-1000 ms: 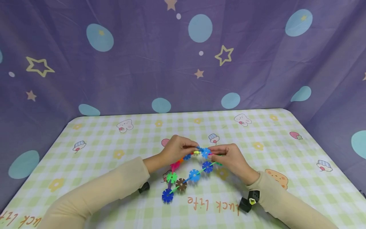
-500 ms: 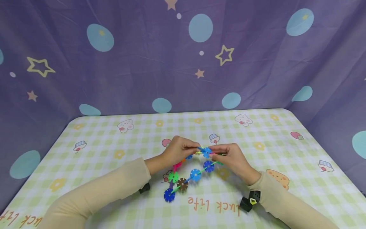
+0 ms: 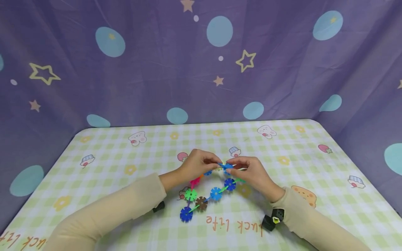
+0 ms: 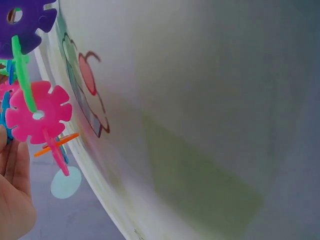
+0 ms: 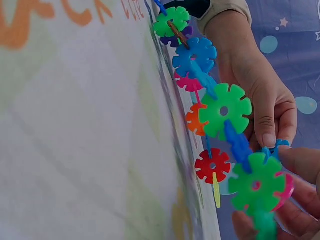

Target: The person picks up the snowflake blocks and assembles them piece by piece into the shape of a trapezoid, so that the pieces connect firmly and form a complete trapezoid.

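A chain of interlocking plastic snowflake discs curves in a loop over the table, with a brown disc (image 3: pixel 201 204) and a dark blue disc (image 3: pixel 186 214) at its near end. At the far side my left hand (image 3: pixel 195 165) pinches a blue disc between thumb and fingers. Facing it, my right hand (image 3: pixel 252 172) pinches the light blue disc (image 3: pixel 228 168), and the two pieces meet between the fingertips. In the right wrist view, green discs (image 5: pixel 257 182) hang in front of the right fingers, partly hiding them. A pink disc (image 4: pixel 42 112) shows beside my left hand in the left wrist view.
A checked tablecloth (image 3: pixel 132 195) with printed cartoons covers the table. Behind it hangs a purple curtain (image 3: pixel 150 69) with stars and blue spots. Black wrist cameras (image 3: pixel 272 219) are strapped at the cuffs.
My left hand has shifted slightly right, closer to my right hand. The light blue disc in my right fingers has turned from face-on to more tilted. The chain's near end moved slightly right.
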Demonstrator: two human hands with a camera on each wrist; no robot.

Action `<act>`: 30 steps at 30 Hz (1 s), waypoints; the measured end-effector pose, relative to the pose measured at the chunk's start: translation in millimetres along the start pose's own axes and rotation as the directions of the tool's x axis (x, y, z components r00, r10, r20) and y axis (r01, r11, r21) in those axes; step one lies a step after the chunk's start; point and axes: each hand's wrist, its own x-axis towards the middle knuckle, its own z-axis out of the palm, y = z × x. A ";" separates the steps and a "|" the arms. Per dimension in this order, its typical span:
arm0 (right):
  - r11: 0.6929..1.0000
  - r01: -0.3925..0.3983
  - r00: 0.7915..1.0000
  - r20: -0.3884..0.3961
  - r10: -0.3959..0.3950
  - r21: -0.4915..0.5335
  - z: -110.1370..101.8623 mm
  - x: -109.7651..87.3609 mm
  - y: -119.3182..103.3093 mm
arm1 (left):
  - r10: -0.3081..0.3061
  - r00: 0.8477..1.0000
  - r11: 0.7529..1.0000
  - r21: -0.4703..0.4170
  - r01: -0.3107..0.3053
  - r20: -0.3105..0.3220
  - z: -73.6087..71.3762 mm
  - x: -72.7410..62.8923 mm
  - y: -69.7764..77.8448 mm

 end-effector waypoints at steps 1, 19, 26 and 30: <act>1.000 0.015 1.000 -0.002 -0.015 0.002 0.2 -0.2 0.4 | -0.004 1.000 1.000 0.006 0.004 0.005 0.6 0.6 0.1; 0.999 0.027 1.000 0.016 -0.027 -0.036 -0.6 1.2 3.3 | -0.153 0.988 0.987 0.042 0.153 0.017 -16.9 12.6 -7.6; 0.999 -0.004 0.999 0.039 0.005 -0.036 -0.7 1.3 2.8 | -0.300 0.946 0.949 0.142 0.282 0.122 -16.4 17.5 -14.8; 0.998 -0.003 0.999 0.039 0.006 -0.055 -0.8 0.9 3.4 | -0.334 0.925 0.937 0.170 0.306 0.179 -11.8 18.0 -16.3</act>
